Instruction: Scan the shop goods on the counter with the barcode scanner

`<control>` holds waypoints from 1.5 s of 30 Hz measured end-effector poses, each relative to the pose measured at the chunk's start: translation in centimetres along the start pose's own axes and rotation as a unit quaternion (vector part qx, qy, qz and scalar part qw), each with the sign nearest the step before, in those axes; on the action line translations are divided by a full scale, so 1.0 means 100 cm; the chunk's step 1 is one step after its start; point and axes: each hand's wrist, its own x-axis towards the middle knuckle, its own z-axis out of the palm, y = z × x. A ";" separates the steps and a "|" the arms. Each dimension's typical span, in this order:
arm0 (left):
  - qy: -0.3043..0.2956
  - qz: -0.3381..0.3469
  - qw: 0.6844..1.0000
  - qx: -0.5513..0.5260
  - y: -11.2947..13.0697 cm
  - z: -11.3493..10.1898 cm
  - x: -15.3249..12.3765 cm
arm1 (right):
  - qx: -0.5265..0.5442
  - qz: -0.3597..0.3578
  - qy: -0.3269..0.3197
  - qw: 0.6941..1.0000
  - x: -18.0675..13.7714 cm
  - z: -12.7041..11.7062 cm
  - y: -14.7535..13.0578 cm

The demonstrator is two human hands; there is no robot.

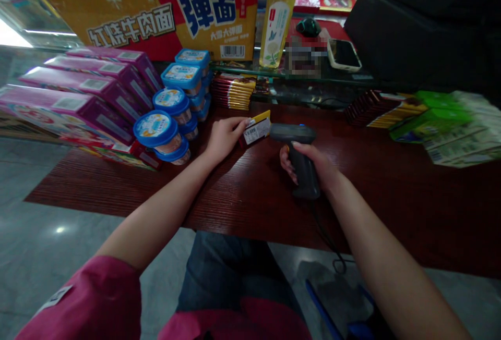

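My left hand grips a small flat red and yellow packet, tilted so its barcode label faces right. My right hand is wrapped round the handle of a dark grey barcode scanner, whose head sits right beside the packet's label. A black cable runs from the scanner's handle down over the edge of the dark wooden counter. Both hands hover just above the counter's middle.
Blue-lidded tubs and purple boxes are stacked at left. A stack of red packets lies behind, with more packets and green packs at right. A bottle, a phone and a large carton stand at the back.
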 end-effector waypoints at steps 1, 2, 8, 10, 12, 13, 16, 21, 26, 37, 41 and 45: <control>0.001 0.004 1.000 -0.003 0.001 0.000 -0.001 | -0.005 -0.002 0.002 1.000 0.000 0.001 0.000; 0.000 0.009 1.000 -0.004 0.001 0.001 -0.001 | -0.009 -0.005 0.002 1.000 0.000 0.002 0.000; -0.001 -0.012 0.998 0.056 0.000 0.002 0.001 | -0.020 -0.012 -0.016 1.000 0.003 0.000 0.002; -0.013 -0.009 0.999 0.033 -0.002 0.000 0.003 | -0.005 -0.007 -0.018 1.000 0.003 -0.002 0.003; -0.041 0.004 0.999 -0.009 -0.003 -0.004 0.002 | 0.023 -0.002 -0.026 0.999 0.002 -0.006 0.002; -0.061 0.009 0.998 -0.024 -0.003 -0.006 0.001 | 0.040 -0.002 -0.028 0.999 0.001 -0.009 0.002; -0.099 0.013 0.994 -0.038 0.000 -0.013 -0.005 | 0.091 -0.023 -0.021 0.995 -0.008 -0.029 -0.002; -0.018 0.029 0.997 -0.064 0.025 0.002 -0.001 | 0.143 -0.087 0.036 0.985 -0.045 -0.089 -0.008; 0.025 0.152 0.981 -0.115 0.094 0.058 0.038 | 0.145 -0.117 0.051 0.981 -0.092 -0.143 -0.011; -0.032 0.349 0.931 0.100 0.196 0.202 0.126 | 0.199 -0.205 0.009 0.958 -0.109 -0.177 -0.027; -0.083 0.366 0.919 0.121 0.187 0.221 0.137 | 0.243 -0.253 -0.013 0.936 -0.110 -0.184 -0.027; -0.106 0.358 0.923 0.097 0.182 0.226 0.144 | 0.259 -0.255 -0.026 0.931 -0.107 -0.188 -0.026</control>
